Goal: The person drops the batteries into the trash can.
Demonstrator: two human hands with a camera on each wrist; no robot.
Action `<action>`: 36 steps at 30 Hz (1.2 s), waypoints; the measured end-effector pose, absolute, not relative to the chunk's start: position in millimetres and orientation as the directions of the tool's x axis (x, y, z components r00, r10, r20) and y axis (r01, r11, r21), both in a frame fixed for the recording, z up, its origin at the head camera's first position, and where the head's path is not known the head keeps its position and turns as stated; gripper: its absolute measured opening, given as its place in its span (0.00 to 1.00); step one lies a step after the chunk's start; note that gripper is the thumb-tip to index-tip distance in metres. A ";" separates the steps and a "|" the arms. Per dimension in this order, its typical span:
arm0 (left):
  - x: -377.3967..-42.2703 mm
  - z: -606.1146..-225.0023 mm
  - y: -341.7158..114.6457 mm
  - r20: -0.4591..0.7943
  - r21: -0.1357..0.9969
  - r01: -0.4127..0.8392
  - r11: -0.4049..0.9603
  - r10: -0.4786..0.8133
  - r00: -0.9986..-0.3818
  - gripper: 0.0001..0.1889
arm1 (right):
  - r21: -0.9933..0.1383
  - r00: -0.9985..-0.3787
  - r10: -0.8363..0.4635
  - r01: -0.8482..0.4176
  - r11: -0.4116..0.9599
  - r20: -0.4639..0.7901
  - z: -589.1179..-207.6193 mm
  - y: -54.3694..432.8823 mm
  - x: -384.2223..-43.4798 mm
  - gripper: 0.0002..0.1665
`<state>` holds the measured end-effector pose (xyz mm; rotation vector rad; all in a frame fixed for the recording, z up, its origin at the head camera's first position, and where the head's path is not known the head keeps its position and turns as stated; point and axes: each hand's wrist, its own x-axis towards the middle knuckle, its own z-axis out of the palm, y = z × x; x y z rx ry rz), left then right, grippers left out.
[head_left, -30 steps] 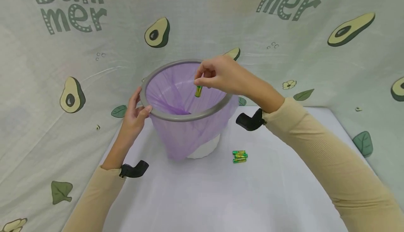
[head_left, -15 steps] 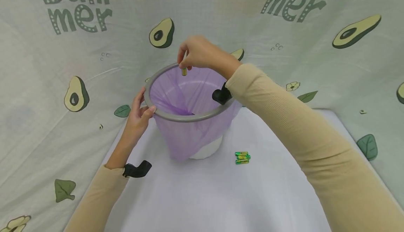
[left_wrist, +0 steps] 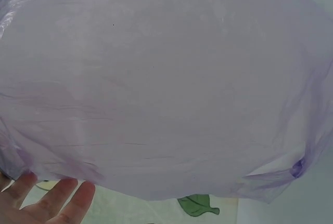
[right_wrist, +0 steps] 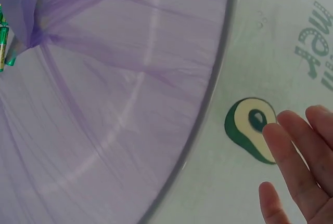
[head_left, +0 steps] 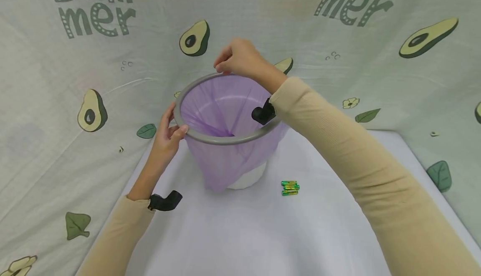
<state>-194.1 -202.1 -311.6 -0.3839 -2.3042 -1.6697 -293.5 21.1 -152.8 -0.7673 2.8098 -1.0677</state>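
A white wastebasket (head_left: 249, 178) with a grey rim stands on the table, lined with a purple bag (head_left: 225, 159). My left hand (head_left: 168, 138) grips the rim at its left side, thumb in front. In the left wrist view its fingers (left_wrist: 75, 203) lie along the bag's outside. Above the far rim hovers my right hand (head_left: 242, 59). The right wrist view shows that hand's fingers (right_wrist: 294, 156) spread apart, with nothing between them. Inside the bag, partly hidden by a fold, lie green and gold batteries (right_wrist: 3, 47).
Several green and gold batteries (head_left: 290, 187) lie side by side on the white table (head_left: 233, 234), right of the wastebasket. Behind it hangs a cloth (head_left: 255, 13) printed with avocados and leaves.
My right hand has moved left and up over the wastebasket and let go of the battery it was pinching. The left hand keeps its grip on the rim.
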 end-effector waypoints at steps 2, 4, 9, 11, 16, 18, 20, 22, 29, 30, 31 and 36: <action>-194.2 -311.1 -201.7 0.360 0.885 0.359 0.298 0.053 -0.931 0.36 | -0.639 -0.879 -0.458 -0.429 0.638 0.133 -152.7 28.1 -293.3 0.12; -194.1 -310.6 -201.3 0.360 0.885 0.359 0.297 0.053 -0.932 0.36 | -0.643 -0.879 -0.459 -0.427 0.636 0.129 -152.6 36.9 -292.6 0.13; -194.3 -310.5 -201.0 0.360 0.885 0.358 0.298 0.050 -0.932 0.36 | -0.692 -0.884 -0.450 -0.405 0.597 0.128 -157.7 67.2 -287.5 0.14; -194.7 -310.8 -201.0 0.362 0.884 0.360 0.298 0.050 -0.931 0.36 | -0.720 -0.887 -0.446 -0.386 0.577 0.118 -162.7 82.2 -284.5 0.15; -195.1 -311.4 -200.1 0.362 0.884 0.359 0.298 0.048 -0.931 0.36 | -0.778 -0.892 -0.436 -0.358 0.516 0.122 -186.1 119.0 -276.3 0.16; -194.9 -311.1 -199.6 0.359 0.886 0.355 0.299 0.044 -0.932 0.35 | -0.797 -0.896 -0.424 -0.352 0.491 0.134 -197.7 132.3 -272.6 0.16; -194.7 -310.5 -198.9 0.358 0.885 0.354 0.301 0.042 -0.933 0.35 | -0.807 -0.899 -0.411 -0.351 0.474 0.150 -208.7 144.8 -267.7 0.17; -194.3 -309.7 -198.1 0.357 0.886 0.352 0.302 0.042 -0.933 0.35 | -0.808 -0.905 -0.395 -0.350 0.474 0.160 -218.9 156.0 -262.5 0.17; -194.6 -309.6 -197.0 0.355 0.887 0.349 0.303 0.037 -0.934 0.36 | -0.856 -0.921 -0.334 -0.331 0.397 0.201 -259.1 186.3 -250.7 0.18; -195.1 -310.0 -197.2 0.358 0.886 0.352 0.302 0.040 -0.933 0.36 | -0.867 -0.923 -0.326 -0.325 0.379 0.204 -266.1 190.1 -249.5 0.18; -195.6 -310.5 -197.3 0.361 0.886 0.356 0.297 0.041 -0.932 0.36 | -0.874 -0.924 -0.326 -0.320 0.366 0.201 -273.3 194.0 -247.9 0.19; -196.5 -311.8 -197.7 0.368 0.881 0.364 0.301 0.045 -0.929 0.36 | -0.890 -0.933 -0.340 -0.251 0.381 0.118 -311.9 207.8 -240.9 0.21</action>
